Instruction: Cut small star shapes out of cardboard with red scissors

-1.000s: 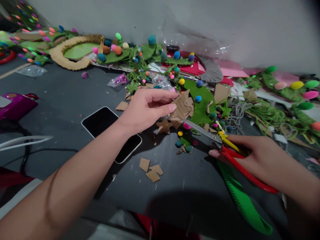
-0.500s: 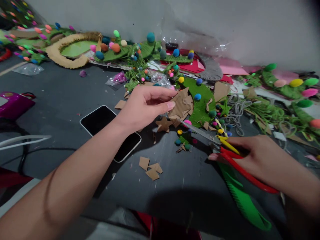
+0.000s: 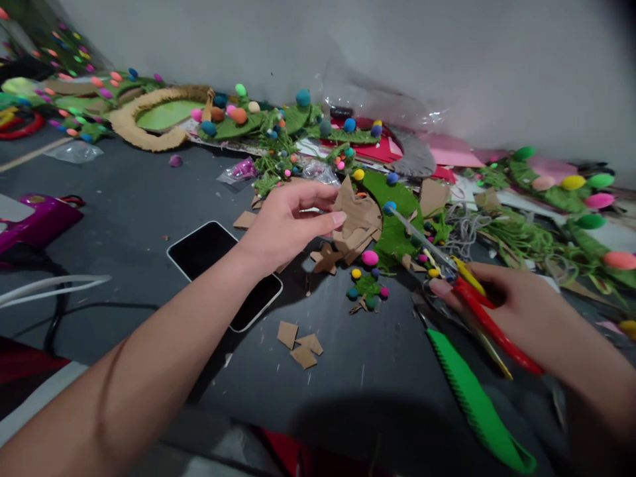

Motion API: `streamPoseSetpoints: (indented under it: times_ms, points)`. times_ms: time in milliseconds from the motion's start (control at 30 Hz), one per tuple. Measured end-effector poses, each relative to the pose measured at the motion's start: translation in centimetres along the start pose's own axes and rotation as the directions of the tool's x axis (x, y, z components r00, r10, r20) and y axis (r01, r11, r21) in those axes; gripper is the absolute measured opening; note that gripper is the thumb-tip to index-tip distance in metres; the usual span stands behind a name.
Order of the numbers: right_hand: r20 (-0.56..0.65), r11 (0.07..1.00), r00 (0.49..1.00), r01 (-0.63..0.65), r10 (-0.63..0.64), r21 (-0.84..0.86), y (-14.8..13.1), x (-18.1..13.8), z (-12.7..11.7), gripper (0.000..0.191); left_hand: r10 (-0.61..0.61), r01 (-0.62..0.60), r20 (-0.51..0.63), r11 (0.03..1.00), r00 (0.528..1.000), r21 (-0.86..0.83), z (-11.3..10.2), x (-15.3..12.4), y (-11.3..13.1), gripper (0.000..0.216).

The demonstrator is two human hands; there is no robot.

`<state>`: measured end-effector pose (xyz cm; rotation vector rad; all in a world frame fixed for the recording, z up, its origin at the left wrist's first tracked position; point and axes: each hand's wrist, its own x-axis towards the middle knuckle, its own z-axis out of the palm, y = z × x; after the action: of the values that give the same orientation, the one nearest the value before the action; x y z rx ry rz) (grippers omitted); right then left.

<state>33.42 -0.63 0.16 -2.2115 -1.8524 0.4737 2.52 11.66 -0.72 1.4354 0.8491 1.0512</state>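
My left hand (image 3: 288,222) pinches a piece of brown cardboard (image 3: 358,215) above the dark table, thumb and fingers closed on its left edge. My right hand (image 3: 511,311) grips red and yellow scissors (image 3: 464,295) by the handles. Their blades (image 3: 415,235) point up and left, tips just right of the cardboard and apart from it. A cut-out cardboard star (image 3: 325,258) lies on the table below the held piece. Small cardboard offcuts (image 3: 301,341) lie nearer to me.
A phone (image 3: 223,271) lies face up left of my left hand. A green comb-like strip (image 3: 472,397) lies under my right hand. Green felt shapes, yarn and coloured pom-poms (image 3: 370,258) crowd the back. A woven ring (image 3: 144,116) and a purple object (image 3: 37,218) sit at left.
The scissors have come away from the lower edge of the cardboard and swung up to the right, blades now pointing at its right side. My left hand has kept hold of the cardboard.
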Motion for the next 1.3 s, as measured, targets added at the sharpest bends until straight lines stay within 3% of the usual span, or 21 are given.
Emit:
streamPoseSetpoints:
  times_ms: [133,500,700,900,1067,1300]
  points:
    - [0.110,0.996,0.994,-0.007,-0.002,0.087,-0.9,0.1,-0.1,0.067,-0.006,0.010,0.068,0.998,0.998,-0.066,0.0,0.0,-0.1,0.024]
    - [0.187,0.991,0.982,-0.030,0.004,0.134,-1.8,-0.1,-0.1,0.061,-0.025,0.038,0.088,0.989,0.996,-0.142,0.3,0.0,-0.1,0.028]
    - [0.173,0.993,0.985,-0.026,0.006,0.117,-2.7,-0.6,0.4,0.058,-0.083,0.095,0.067,0.974,0.994,-0.205,0.7,-0.3,-0.2,0.027]
    - [0.164,0.988,0.987,-0.026,0.000,0.155,-3.2,-0.6,0.6,0.058,-0.108,0.153,0.178,0.952,0.978,-0.263,1.1,-0.5,0.0,0.022]
    - [0.183,0.984,0.983,-0.055,0.024,0.167,-3.3,-0.6,0.9,0.059,-0.177,0.225,0.196,0.940,0.965,-0.258,1.4,-0.8,0.1,0.026]
    - [0.205,0.968,0.979,-0.052,0.001,0.244,-3.4,-0.6,1.0,0.055,-0.170,0.256,0.278,0.916,0.945,-0.310,1.6,-1.1,-0.1,0.029]
